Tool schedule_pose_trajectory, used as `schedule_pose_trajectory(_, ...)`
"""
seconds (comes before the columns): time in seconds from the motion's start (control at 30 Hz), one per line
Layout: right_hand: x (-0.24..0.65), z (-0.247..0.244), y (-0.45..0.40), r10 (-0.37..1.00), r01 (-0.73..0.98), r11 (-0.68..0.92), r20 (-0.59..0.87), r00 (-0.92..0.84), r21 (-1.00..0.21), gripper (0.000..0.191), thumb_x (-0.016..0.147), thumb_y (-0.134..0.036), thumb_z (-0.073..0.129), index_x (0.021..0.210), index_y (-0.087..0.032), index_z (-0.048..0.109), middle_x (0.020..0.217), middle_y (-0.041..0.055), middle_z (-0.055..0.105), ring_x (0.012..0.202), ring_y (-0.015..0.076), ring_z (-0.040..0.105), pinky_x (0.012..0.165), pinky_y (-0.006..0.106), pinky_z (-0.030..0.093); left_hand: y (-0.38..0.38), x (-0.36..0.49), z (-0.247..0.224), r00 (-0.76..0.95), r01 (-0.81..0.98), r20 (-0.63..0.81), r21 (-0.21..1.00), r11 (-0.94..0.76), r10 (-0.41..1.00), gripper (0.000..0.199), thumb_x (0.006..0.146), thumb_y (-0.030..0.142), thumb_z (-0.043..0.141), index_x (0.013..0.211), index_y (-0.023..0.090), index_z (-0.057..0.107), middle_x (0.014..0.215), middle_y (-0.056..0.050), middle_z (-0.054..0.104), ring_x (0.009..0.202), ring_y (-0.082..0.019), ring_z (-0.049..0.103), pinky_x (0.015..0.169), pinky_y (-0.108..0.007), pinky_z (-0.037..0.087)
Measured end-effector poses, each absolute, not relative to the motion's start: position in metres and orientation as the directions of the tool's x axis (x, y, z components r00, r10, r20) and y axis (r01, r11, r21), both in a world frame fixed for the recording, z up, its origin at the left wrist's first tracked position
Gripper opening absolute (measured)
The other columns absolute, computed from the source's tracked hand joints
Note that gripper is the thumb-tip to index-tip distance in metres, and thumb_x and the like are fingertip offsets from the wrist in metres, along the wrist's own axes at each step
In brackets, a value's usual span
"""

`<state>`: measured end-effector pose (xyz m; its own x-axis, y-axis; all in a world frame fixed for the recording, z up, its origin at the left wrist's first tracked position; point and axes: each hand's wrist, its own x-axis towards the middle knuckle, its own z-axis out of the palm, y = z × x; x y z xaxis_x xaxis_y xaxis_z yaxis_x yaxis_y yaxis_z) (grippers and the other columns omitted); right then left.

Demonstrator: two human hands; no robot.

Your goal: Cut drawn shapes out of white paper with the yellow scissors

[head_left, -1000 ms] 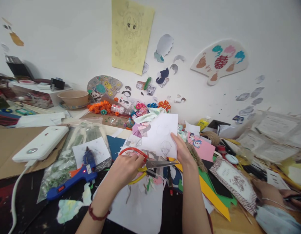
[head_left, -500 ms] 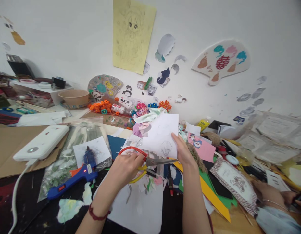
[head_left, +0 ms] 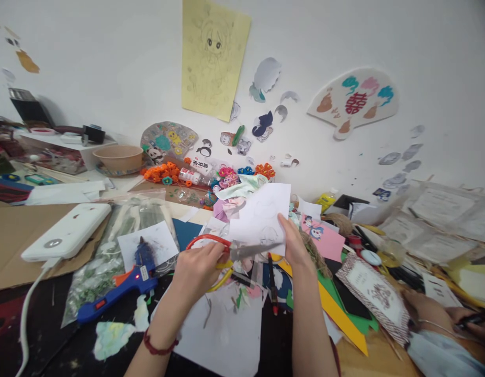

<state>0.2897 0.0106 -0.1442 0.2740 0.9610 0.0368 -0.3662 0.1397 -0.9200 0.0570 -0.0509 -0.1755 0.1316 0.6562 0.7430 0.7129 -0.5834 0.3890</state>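
Observation:
My left hand [head_left: 199, 267], with a dark red band at the wrist, is closed around the handles of scissors [head_left: 248, 250] with red and yellow grips. The blades point right and lie across the lower part of a white sheet [head_left: 261, 214] with faint pencil drawings. That sheet's right edge is pinched in my right hand [head_left: 295, 241]. Whether the blades are parted is blurred. Below the scissors, small paper scraps [head_left: 242, 298] lie over a larger white sheet [head_left: 226, 340] on the dark table.
To the left are a blue glue gun [head_left: 120, 298], a white power bank [head_left: 67, 230] with a cable, and a plastic bag [head_left: 89, 277]. Right of my arm lie a yellow strip [head_left: 342, 319] and a patterned card [head_left: 378, 290]. Another person's hand [head_left: 430, 311] is at the far right.
The scissors have moved up and slightly left, their blades now over the face drawing on the sheet. The sheet is tilted slightly differently in my right hand.

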Motion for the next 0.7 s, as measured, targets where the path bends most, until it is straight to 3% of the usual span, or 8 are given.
schedule_pose_trajectory(0.13, 0.267, -0.123, 0.008, 0.943, -0.499, 0.233, 0.069, 0.326, -0.834, 0.036, 0.090, -0.047, 0.053, 0.115, -0.025, 0.066, 0.120, 0.0015, 0.073, 0.120, 0.0176, 0.065, 0.109, 0.040, 0.047, -0.048, 0.054, -0.168, -0.168, 0.538, 0.636, 0.700, -0.470, 0.753, 0.018, 0.086, 0.029, 0.060, 0.073, 0.018, 0.055, 0.060, 0.002, 0.057, 0.052, -0.010, 0.050, 0.050, -0.022, 0.031)
schedule_pose_trajectory(0.27, 0.238, -0.081, 0.007, 0.957, -0.608, 0.268, 0.133, 0.258, -0.747, 0.043, 0.098, -0.042, 0.033, 0.122, -0.025, 0.064, 0.125, 0.0028, 0.071, 0.122, 0.0145, 0.063, 0.113, 0.041, 0.043, -0.038, 0.052, -0.147, -0.198, 0.244, 0.477, 0.870, -0.429, 0.856, 0.034, 0.094, 0.046, 0.047, 0.076, 0.018, 0.056, 0.057, 0.003, 0.058, 0.043, -0.010, 0.051, 0.043, -0.021, 0.036)
schedule_pose_trajectory(0.37, 0.216, -0.052, 0.010, 0.945, -0.662, 0.326, 0.246, 0.214, -0.674, 0.044, 0.099, -0.043, 0.033, 0.130, -0.026, 0.059, 0.135, 0.0032, 0.065, 0.128, 0.0132, 0.057, 0.118, 0.041, 0.036, -0.028, 0.057, -0.115, -0.183, 0.069, 0.426, 0.905, -0.421, 0.886, 0.037, 0.088, 0.052, 0.055, 0.075, 0.018, 0.057, 0.068, -0.003, 0.069, 0.046, -0.011, 0.056, 0.043, -0.022, 0.040)
schedule_pose_trajectory(0.47, 0.193, -0.031, 0.010, 0.889, -0.672, 0.447, 0.381, 0.255, -0.591, 0.042, 0.099, -0.039, 0.037, 0.137, -0.029, 0.052, 0.144, 0.0021, 0.057, 0.135, 0.0131, 0.050, 0.120, 0.045, 0.031, -0.018, 0.070, -0.074, -0.203, -0.072, 0.405, 0.902, -0.426, 0.891, 0.032, 0.079, 0.047, 0.070, 0.074, 0.019, 0.054, 0.090, -0.009, 0.076, 0.070, -0.017, 0.069, 0.053, -0.023, 0.047)
schedule_pose_trajectory(0.57, 0.179, -0.021, 0.007, 0.812, -0.588, 0.576, 0.479, 0.333, -0.568, 0.042, 0.098, -0.037, 0.041, 0.140, -0.033, 0.047, 0.148, 0.0005, 0.053, 0.139, 0.0137, 0.046, 0.120, 0.047, 0.031, -0.008, 0.083, -0.040, -0.258, -0.176, 0.401, 0.875, -0.451, 0.879, 0.031, 0.076, 0.041, 0.073, 0.074, 0.019, 0.051, 0.089, -0.007, 0.075, 0.070, -0.016, 0.068, 0.058, -0.024, 0.050)
schedule_pose_trajectory(0.63, 0.180, -0.021, 0.006, 0.774, -0.453, 0.633, 0.516, 0.367, -0.627, 0.045, 0.097, -0.045, 0.039, 0.140, -0.033, 0.048, 0.146, 0.0016, 0.054, 0.140, 0.0159, 0.045, 0.120, 0.049, 0.032, -0.002, 0.089, -0.026, -0.268, -0.217, 0.397, 0.863, -0.457, 0.878, 0.031, 0.075, 0.037, 0.073, 0.073, 0.019, 0.049, 0.079, -0.003, 0.073, 0.055, -0.011, 0.061, 0.052, -0.023, 0.047)
schedule_pose_trajectory(0.7, 0.191, -0.026, 0.007, 0.840, -0.207, 0.531, 0.477, 0.259, -0.822, 0.054, 0.094, -0.060, 0.034, 0.136, -0.032, 0.052, 0.145, 0.0006, 0.056, 0.142, 0.0178, 0.042, 0.120, 0.047, 0.032, 0.003, 0.091, -0.018, -0.255, -0.234, 0.402, 0.857, -0.460, 0.879, 0.030, 0.073, 0.035, 0.075, 0.071, 0.019, 0.049, 0.074, -0.001, 0.070, 0.051, -0.010, 0.057, 0.050, -0.023, 0.045)
